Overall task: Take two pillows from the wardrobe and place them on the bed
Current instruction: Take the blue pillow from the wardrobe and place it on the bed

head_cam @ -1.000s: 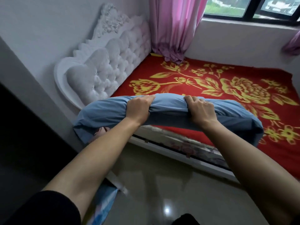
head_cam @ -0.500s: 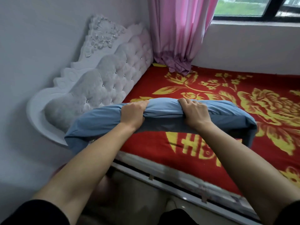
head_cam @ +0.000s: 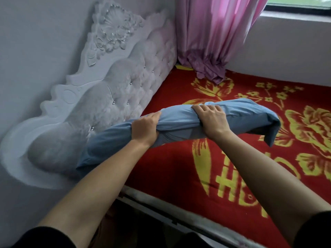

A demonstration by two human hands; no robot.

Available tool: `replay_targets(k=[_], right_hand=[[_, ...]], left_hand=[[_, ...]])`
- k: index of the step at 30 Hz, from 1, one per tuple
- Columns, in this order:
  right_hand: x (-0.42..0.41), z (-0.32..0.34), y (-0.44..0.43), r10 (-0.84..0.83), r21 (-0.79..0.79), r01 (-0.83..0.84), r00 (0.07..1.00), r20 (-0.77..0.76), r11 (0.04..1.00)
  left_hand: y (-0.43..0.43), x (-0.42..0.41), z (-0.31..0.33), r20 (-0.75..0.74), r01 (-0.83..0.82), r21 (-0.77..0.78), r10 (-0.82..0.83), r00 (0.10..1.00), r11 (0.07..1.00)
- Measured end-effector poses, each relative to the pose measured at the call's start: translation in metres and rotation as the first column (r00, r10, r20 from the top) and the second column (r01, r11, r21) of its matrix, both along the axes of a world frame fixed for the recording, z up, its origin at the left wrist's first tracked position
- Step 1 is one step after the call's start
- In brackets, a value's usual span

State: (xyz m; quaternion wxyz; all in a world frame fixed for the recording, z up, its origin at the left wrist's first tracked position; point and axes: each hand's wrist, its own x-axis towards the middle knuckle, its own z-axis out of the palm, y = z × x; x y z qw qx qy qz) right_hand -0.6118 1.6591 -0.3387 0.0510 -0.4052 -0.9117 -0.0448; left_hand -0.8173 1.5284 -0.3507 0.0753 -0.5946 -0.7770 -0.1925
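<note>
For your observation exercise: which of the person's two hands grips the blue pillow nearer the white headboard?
The left hand, on the pillow towards the headboard; the right hand is farther away.

Head view, downward over bed [head_cam: 179, 169]

Soft, dim daylight enters from the window [head_cam: 297, 4] at upper right, tinting the curtain [head_cam: 211, 36] pink. Shadows are faint and diffuse. Wide-angle bending shows at the edges. Slight overall softness; no glare.
</note>
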Motion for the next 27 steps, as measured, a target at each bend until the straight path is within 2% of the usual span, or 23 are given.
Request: replay_targets(k=[7,11,16,19,21,22,23,25,27], right_hand=[[-0.054,-0.028,0.056,-0.101,-0.043,0.110,0.979,0.176,0.993],[-0.070,-0.027,0.094,-0.120,-0.069,0.141,0.962,0.247,0.988],[-0.080,-0.065,0.128,-0.214,-0.024,0.219,0.969,0.125,0.976],[-0.088,-0.125,0.119,-0.343,-0.218,0.336,0.939,0.004,0.916],[-0.089,-0.174,0.101,-0.453,-0.466,0.370,0.888,-0.077,0.804],[-0.088,-0.199,0.090,-0.537,-0.589,0.377,0.836,-0.116,0.715],[-0.087,-0.223,0.081,-0.643,-0.702,0.388,0.754,-0.131,0.597],[-0.085,-0.266,0.066,-0.850,-0.884,0.366,0.524,-0.061,0.289],[-0.089,-0.303,0.059,-0.942,-0.958,0.285,0.328,0.066,0.032]], left_hand=[[0.072,-0.067,-0.045,0.097,0.139,-0.150,-0.125,0.987,0.979],[0.109,-0.082,-0.056,0.196,0.162,-0.262,-0.112,0.974,0.951],[0.148,-0.087,-0.089,0.330,0.114,-0.420,0.034,0.943,0.900],[0.153,-0.091,-0.136,0.370,0.105,-0.598,0.158,0.915,0.794],[0.153,-0.085,-0.162,0.355,0.081,-0.637,0.199,0.913,0.766],[0.155,-0.081,-0.170,0.335,0.052,-0.629,0.210,0.918,0.775],[0.159,-0.078,-0.176,0.312,0.024,-0.613,0.214,0.925,0.790],[0.171,-0.081,-0.186,0.270,-0.016,-0.583,0.213,0.939,0.812],[0.181,-0.095,-0.196,0.227,-0.042,-0.564,0.204,0.952,0.825]])
